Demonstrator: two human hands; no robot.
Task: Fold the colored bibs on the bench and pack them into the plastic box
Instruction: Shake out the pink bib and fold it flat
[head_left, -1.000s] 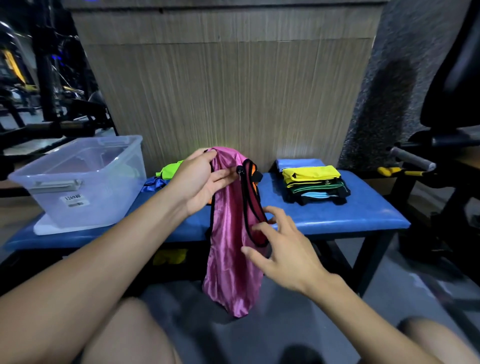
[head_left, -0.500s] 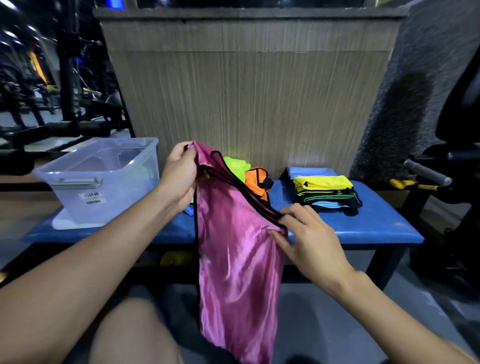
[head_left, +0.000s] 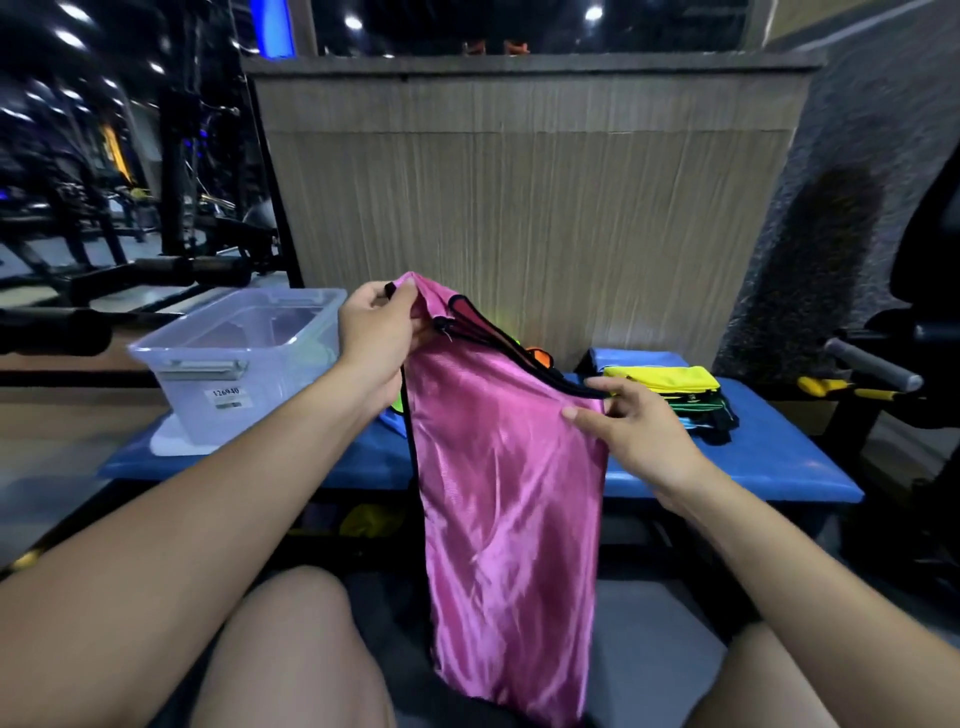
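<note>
A shiny pink bib (head_left: 506, 493) with black trim hangs in front of the blue bench (head_left: 753, 467), held up by both hands. My left hand (head_left: 376, 338) grips its upper left corner, raised above the bench. Lower down, my right hand (head_left: 631, 426) pinches its right edge at the black trim. Behind the bib, an orange bib (head_left: 540, 357) and a bit of neon green fabric lie on the bench, mostly hidden. A stack of folded bibs (head_left: 670, 392), yellow on top, sits at the bench's right. The clear plastic box (head_left: 244, 364) stands at the left end.
A wood-panel wall (head_left: 519, 208) rises behind the bench. Gym machines stand at the far left, and a dark machine with a grey handle (head_left: 872, 364) at the right. Something yellow (head_left: 371, 519) lies under the bench. My knees are at the bottom of the view.
The bib has been spread wider: my left hand rose with its corner, and my right hand took the trimmed edge and drew it rightward. My head tilted up.
</note>
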